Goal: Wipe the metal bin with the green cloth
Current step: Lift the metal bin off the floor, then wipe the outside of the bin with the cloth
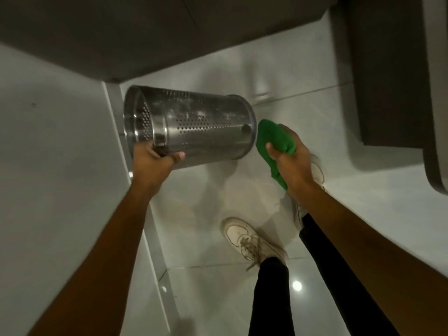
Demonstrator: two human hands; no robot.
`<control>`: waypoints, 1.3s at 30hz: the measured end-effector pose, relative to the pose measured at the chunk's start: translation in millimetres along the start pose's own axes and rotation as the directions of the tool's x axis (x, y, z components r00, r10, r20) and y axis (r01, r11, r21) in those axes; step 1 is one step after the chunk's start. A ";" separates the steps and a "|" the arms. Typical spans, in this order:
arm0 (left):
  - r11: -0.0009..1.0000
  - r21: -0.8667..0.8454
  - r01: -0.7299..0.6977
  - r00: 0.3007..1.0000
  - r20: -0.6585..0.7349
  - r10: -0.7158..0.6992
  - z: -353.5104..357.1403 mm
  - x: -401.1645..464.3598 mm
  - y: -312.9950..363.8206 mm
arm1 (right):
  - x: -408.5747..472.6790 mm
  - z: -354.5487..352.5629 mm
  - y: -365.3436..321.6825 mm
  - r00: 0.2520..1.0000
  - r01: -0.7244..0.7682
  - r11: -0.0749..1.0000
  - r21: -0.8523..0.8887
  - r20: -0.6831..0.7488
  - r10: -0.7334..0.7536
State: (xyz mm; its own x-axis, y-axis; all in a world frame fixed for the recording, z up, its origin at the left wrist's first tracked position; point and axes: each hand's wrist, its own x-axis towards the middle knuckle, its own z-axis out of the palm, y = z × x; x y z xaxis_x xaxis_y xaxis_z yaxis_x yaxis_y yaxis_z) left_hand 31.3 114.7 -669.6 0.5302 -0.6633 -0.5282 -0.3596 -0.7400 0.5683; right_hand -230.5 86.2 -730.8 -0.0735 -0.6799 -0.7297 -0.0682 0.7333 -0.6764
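Note:
A perforated metal bin [194,124] is held on its side in the air above the floor, its open mouth to the left and its base to the right. My left hand [155,158] grips the rim at the mouth, fingers inside and thumb outside. My right hand [288,156] is closed around a bunched green cloth [271,139]. The cloth's upper end touches or nearly touches the bin's base edge; a tail of cloth hangs below my hand.
A glossy white tiled floor [218,287] lies below. A white wall [60,154] runs along the left. Dark cabinets [121,32] stand at the top, with dark furniture [388,81] on the right. My white shoes [247,238] and dark trouser legs stand beneath the bin.

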 end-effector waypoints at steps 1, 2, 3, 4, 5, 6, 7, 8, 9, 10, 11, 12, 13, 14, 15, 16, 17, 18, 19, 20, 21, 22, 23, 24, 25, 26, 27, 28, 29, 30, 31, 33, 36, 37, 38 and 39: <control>0.999 -0.040 -0.002 1.000 -0.013 0.002 0.4 -2.8 -1.7 | -3.2 1.5 -2.1 0.998 0.068 0.996 -0.056 0.007 -0.068; 0.998 -0.065 -0.003 1.000 -0.031 0.001 2.1 -4.1 -5.5 | -7.6 4.5 -4.9 0.988 0.154 0.981 -0.120 0.023 -0.152; 0.996 -0.087 -0.006 0.999 -0.046 0.002 4.8 -6.5 -7.2 | -12.2 9.9 -9.1 0.970 0.243 0.953 -0.179 0.045 -0.239; 0.994 -0.107 -0.001 0.998 -0.059 -0.006 6.8 -7.9 -11.7 | -16.5 18.8 -14.4 0.944 0.331 0.917 -0.221 0.072 -0.323; 0.992 -0.125 0.011 0.998 -0.065 -0.020 8.7 -9.3 -15.4 | -20.0 29.8 -21.0 0.906 0.423 0.873 -0.243 0.107 -0.410; 0.990 -0.139 0.024 0.997 -0.069 -0.034 10.1 -11.8 -16.3 | -21.6 44.1 -28.3 0.853 0.522 0.812 -0.259 0.150 -0.500; 0.987 -0.153 0.038 0.996 -0.070 -0.049 11.5 -12.6 -19.6 | -22.3 62.3 -36.2 0.794 0.608 0.740 -0.287 0.200 -0.575; 0.988 -0.152 0.038 0.996 -0.070 -0.050 12.1 -12.3 -23.5 | -21.7 83.6 -42.7 0.736 0.677 0.660 -0.327 0.262 -0.625; 0.990 -0.139 0.024 0.997 -0.063 -0.033 12.8 -12.1 -27.9 | -21.3 105.7 -48.7 0.672 0.738 0.565 -0.368 0.330 -0.663; 0.991 -0.133 -0.013 0.999 -0.045 0.008 13.0 -13.1 -30.7 | -21.4 127.7 -51.9 0.604 0.793 0.464 -0.395 0.411 -0.683; 0.989 -0.115 -0.096 0.995 -0.033 0.092 14.0 -13.1 -36.2 | -22.2 149.0 -51.5 0.546 0.834 0.375 -0.405 0.507 -0.667; 0.983 -0.103 -0.155 0.988 -0.043 0.151 15.2 -13.3 -41.0 | -24.6 167.5 -48.8 0.505 0.860 0.308 -0.407 0.591 -0.629; 0.976 -0.066 -0.206 0.977 -0.072 0.202 18.1 -12.8 -44.1 | -26.8 181.9 -45.4 0.473 0.879 0.272 -0.392 0.639 -0.607; 0.978 -0.044 -0.206 0.974 -0.104 0.200 19.0 -12.3 -45.0 | -25.4 192.1 -39.8 0.439 0.897 0.263 -0.355 0.651 -0.619; 0.985 -0.034 -0.167 0.979 -0.128 0.161 20.8 -12.1 -47.3 | -21.4 195.0 -35.2 0.408 0.912 0.272 -0.306 0.638 -0.653; 0.990 -0.056 -0.133 0.982 -0.146 0.123 22.0 -10.9 -53.5 | -12.0 193.2 -30.1 0.401 0.916 0.291 -0.276 0.606 -0.687; 0.995 -0.057 -0.088 0.982 -0.174 0.077 22.3 -11.2 -57.4 | 3.9 187.0 -24.1 0.426 0.904 0.313 -0.292 0.546 -0.721; 0.997 -0.042 -0.065 0.983 -0.175 0.057 20.8 -12.5 -60.3 | 26.1 176.8 -17.6 0.487 0.867 0.346 -0.359 0.462 -0.741; 0.996 -0.064 -0.057 0.987 -0.154 0.047 20.5 -13.4 -64.5 | 52.0 160.7 -12.1 0.594 0.776 0.401 -0.487 0.348 -0.726; 0.994 -0.096 -0.059 0.990 -0.133 0.046 19.4 -13.8 -66.6 | 77.2 141.7 -6.2 0.721 0.622 0.483 -0.617 0.210 -0.660; 0.994 -0.095 -0.058 0.993 -0.108 0.048 18.8 -13.4 -68.7 | 95.7 122.8 -2.1 0.816 0.473 0.561 -0.679 0.098 -0.570; 0.995 -0.087 -0.054 0.996 -0.081 0.047 19.0 -12.1 -68.8 | 104.6 110.5 -1.6 0.869 0.377 0.615 -0.693 0.035 -0.493; 0.995 -0.081 -0.054 0.997 -0.059 0.050 18.6 -10.8 -68.7 | 102.6 108.6 -2.3 0.886 0.357 0.627 -0.693 0.038 -0.462; 0.993 -0.107 -0.055 0.997 -0.058 0.049 20.0 -9.4 -65.1 | 90.0 114.3 -7.9 0.870 0.408 0.600 -0.688 0.093 -0.485; 0.990 -0.131 -0.051 0.997 -0.062 0.043 19.8 -8.2 -63.1 | 70.5 126.2 -15.4 0.809 0.518 0.519 -0.681 0.192 -0.555; 0.989 -0.142 -0.053 0.997 -0.066 0.044 20.1 -4.6 -63.6 | 47.9 141.8 -22.7 0.707 0.659 0.427 -0.619 0.318 -0.631; 0.989 -0.136 -0.051 0.997 -0.067 0.042 18.9 -3.2 -66.4 | 24.2 160.9 -23.1 0.565 0.795 0.312 -0.520 0.450 -0.691; 0.988 -0.139 -0.062 0.996 -0.070 0.052 17.6 -2.0 -68.4 | 3.0 177.4 -20.4 0.418 0.893 0.202 -0.402 0.576 -0.703; 0.987 -0.147 -0.068 0.995 -0.082 0.056 16.3 -1.4 -72.6 | -12.4 186.2 -16.7 0.290 0.949 0.107 -0.296 0.691 -0.662; 0.986 -0.147 -0.073 0.994 -0.094 0.059 14.5 -1.5 -77.4 | -14.3 186.0 -10.5 0.200 0.972 0.028 -0.233 0.757 -0.622; 0.990 -0.132 -0.055 0.993 -0.107 0.041 12.6 -4.1 -79.4 | -2.2 177.2 -3.1 0.167 0.975 -0.011 -0.223 0.759 -0.629; 0.992 -0.126 0.009 0.992 -0.121 -0.024 9.9 -5.4 -79.0 | 42.5 149.5 8.3 0.426 0.875 0.172 -0.452 0.550 -0.718; 0.994 -0.112 0.011 0.996 -0.092 -0.022 8.6 -2.6 -87.0 | 82.7 114.6 12.2 0.825 0.400 0.595 -0.697 -0.009 -0.565; 0.996 -0.091 0.001 0.997 -0.080 -0.008 9.6 -3.1 -87.6 | 81.8 118.2 9.3 0.850 0.339 0.623 -0.705 -0.055 -0.525; 0.997 -0.080 -0.007 0.997 -0.080 0.001 12.0 -4.1 -86.6 | 74.4 129.3 0.9 0.840 0.366 0.576 -0.731 -0.007 -0.542; 0.997 -0.078 -0.011 0.996 -0.091 0.004 12.0 -5.8 -86.9 | 60.9 148.0 -9.8 0.791 0.478 0.493 -0.727 0.113 -0.601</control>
State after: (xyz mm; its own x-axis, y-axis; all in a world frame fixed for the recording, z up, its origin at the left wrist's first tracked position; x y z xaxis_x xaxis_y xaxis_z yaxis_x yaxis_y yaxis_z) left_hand 50.2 181.5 -723.5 0.5963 -0.6533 -0.4664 -0.3045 -0.7217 0.6216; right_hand -87.1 37.6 -783.4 0.0950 -0.9786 -0.1824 -0.7918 0.0368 -0.6097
